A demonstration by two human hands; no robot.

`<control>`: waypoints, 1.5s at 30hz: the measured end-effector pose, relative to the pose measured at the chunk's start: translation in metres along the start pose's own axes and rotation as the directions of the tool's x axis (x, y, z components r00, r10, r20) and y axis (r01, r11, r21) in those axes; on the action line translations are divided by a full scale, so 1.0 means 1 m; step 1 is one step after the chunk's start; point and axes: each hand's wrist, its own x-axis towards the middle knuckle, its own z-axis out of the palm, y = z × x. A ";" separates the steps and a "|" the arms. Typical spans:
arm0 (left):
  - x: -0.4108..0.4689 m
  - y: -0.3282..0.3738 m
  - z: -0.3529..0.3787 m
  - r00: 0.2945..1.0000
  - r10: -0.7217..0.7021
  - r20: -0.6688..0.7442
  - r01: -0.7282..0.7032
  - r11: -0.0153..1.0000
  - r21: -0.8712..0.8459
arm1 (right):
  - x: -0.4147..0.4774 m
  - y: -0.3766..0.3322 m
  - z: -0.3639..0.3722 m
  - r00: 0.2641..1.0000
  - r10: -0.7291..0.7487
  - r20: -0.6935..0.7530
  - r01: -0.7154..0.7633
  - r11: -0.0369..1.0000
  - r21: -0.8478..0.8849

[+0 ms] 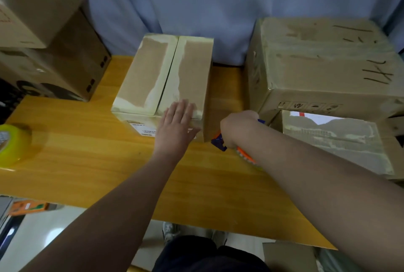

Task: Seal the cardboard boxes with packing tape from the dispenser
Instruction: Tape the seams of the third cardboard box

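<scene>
Pressing flat on the near corner of the small box (pixel 166 75) at centre frame, the left hand (pixel 178 118) likely steadies its flaps while the right hand (pixel 238 127) grips the tape dispenser (pixel 219 143) just beside it, over the counter (pixel 87 151).

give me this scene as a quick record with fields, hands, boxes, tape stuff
left hand: flat, fingers straight, resting on the near end of the middle box's top
right hand: grips the tape dispenser, low beside the middle box's right near corner
middle box: flaps folded shut, centre seam shows as a dark line
spare tape roll: yellow, at the left edge of the table
large box: far right, a lower box in front of it
stacked boxes: far left
</scene>
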 end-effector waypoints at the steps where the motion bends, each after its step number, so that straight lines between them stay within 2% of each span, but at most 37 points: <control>1: 0.000 0.000 0.000 1.000 0.002 -0.002 -0.002 1.000 0.001 | 0.002 -0.002 0.000 1.000 -0.010 0.012 0.009 0.999 0.032; 5: 0.001 -0.001 -0.002 1.000 0.002 -0.003 -0.002 1.000 -0.010 | 0.008 -0.005 -0.002 0.994 -0.064 0.088 0.048 0.983 0.177; 9: 0.001 -0.002 -0.003 1.000 0.005 0.013 -0.005 1.000 -0.001 | 0.008 0.000 0.021 0.980 -0.035 0.195 0.014 0.994 0.112; 12: 0.000 -0.002 -0.002 1.000 0.010 0.012 -0.010 1.000 0.007 | 0.012 0.013 0.055 0.999 0.014 0.051 -0.033 0.914 0.405; 14: 0.000 0.000 -0.002 1.000 0.011 0.020 -0.012 0.999 0.037 | 0.015 0.021 0.074 0.996 0.061 -0.059 -0.009 0.767 0.641; 15: 0.000 0.002 -0.003 1.000 0.010 0.019 -0.011 0.999 0.050 | 0.015 0.023 0.084 0.992 0.091 -0.090 0.010 0.641 0.767; 17: 0.000 0.005 -0.005 1.000 0.023 -0.007 -0.022 0.998 0.056 | 0.014 0.021 0.101 0.981 0.170 -0.098 0.050 0.263 0.964; 18: 0.001 0.006 -0.005 0.999 0.043 -0.029 -0.042 0.998 0.056 | 0.015 0.019 0.109 0.975 0.205 -0.085 0.070 0.081 0.994; 19: 0.001 0.007 -0.005 0.997 0.070 -0.042 -0.067 0.996 0.065 | 0.017 0.016 0.116 0.974 0.220 -0.061 0.075 -0.057 0.996; 20: 0.001 0.007 -0.005 0.995 0.094 -0.041 -0.091 0.992 0.086 | 0.020 0.014 0.121 0.975 0.219 -0.029 0.065 -0.160 0.985; 22: 0.002 0.009 -0.003 0.990 0.133 -0.039 -0.127 0.984 0.127 | 0.028 0.011 0.128 0.979 0.203 0.020 0.038 -0.279 0.960; 24: 0.004 0.011 -0.003 0.987 0.152 -0.057 -0.143 0.980 0.138 | 0.037 0.005 0.134 0.980 0.197 0.033 0.028 -0.300 0.954; 28: 0.009 0.015 -0.006 0.984 0.175 -0.044 -0.167 0.974 0.154 | 0.054 -0.002 0.142 0.980 0.201 0.011 0.046 -0.275 0.960; 29: 0.009 0.016 -0.007 0.982 0.185 -0.037 -0.177 0.972 0.157 | 0.055 -0.004 0.142 0.976 0.216 -0.014 0.062 -0.217 0.974; 30: 0.010 0.015 -0.008 0.980 0.196 -0.033 -0.188 0.969 0.158 | 0.058 -0.005 0.143 0.962 0.266 -0.065 0.087 -0.073 0.994; 31: 0.011 0.014 -0.008 0.978 0.205 -0.029 -0.198 0.967 0.158 | 0.058 -0.007 0.142 0.927 0.343 -0.153 0.121 0.115 0.986; 32: 0.011 0.013 -0.008 0.978 0.207 -0.022 -0.201 0.967 0.157 | 0.055 -0.011 0.138 0.869 0.409 -0.279 0.183 0.258 0.949; 33: 0.011 0.012 -0.007 0.978 0.206 -0.019 -0.200 0.967 0.156 | 0.051 -0.016 0.131 0.808 0.441 -0.390 0.270 0.311 0.911; 34: 0.011 0.011 -0.007 0.978 0.208 -0.025 -0.201 0.967 0.154 | 0.049 -0.024 0.125 0.787 0.447 -0.426 0.337 0.267 0.903; 35: 0.010 0.010 -0.006 0.976 0.212 -0.039 -0.204 0.967 0.151 | 0.046 -0.031 0.114 0.834 0.429 -0.347 0.332 0.111 0.937; 36: 0.010 0.009 -0.005 0.975 0.216 -0.057 -0.206 0.968 0.146 | 0.044 -0.037 0.102 0.922 0.355 -0.152 0.218 -0.152 0.964; 37: 0.009 0.008 -0.004 0.974 0.216 -0.071 -0.204 0.968 0.143 | 0.044 -0.042 0.092 0.979 0.191 0.075 0.015 -0.431 0.902; 38: 0.008 0.007 -0.004 0.973 0.215 -0.081 -0.203 0.969 0.138 | 0.046 -0.045 0.087 0.973 -0.026 0.230 -0.197 -0.614 0.764; 39: 0.008 0.005 -0.004 0.972 0.217 -0.091 -0.204 0.970 0.132 | 0.049 -0.046 0.084 0.941 -0.202 0.270 -0.332 -0.692 0.641; 40: 0.008 0.004 -0.004 0.970 0.220 -0.099 -0.207 0.970 0.127 | 0.053 -0.047 0.083 0.916 -0.305 0.259 -0.400 -0.718 0.570; 42: 0.007 0.003 -0.005 0.968 0.232 -0.094 -0.220 0.968 0.116 | 0.061 -0.046 0.083 0.906 -0.347 0.241 -0.422 -0.749 0.510; 45: 0.006 -0.001 -0.008 0.971 0.233 -0.044 -0.227 0.968 0.108 | 0.066 -0.044 0.079 0.917 -0.320 0.237 -0.397 -0.789 0.470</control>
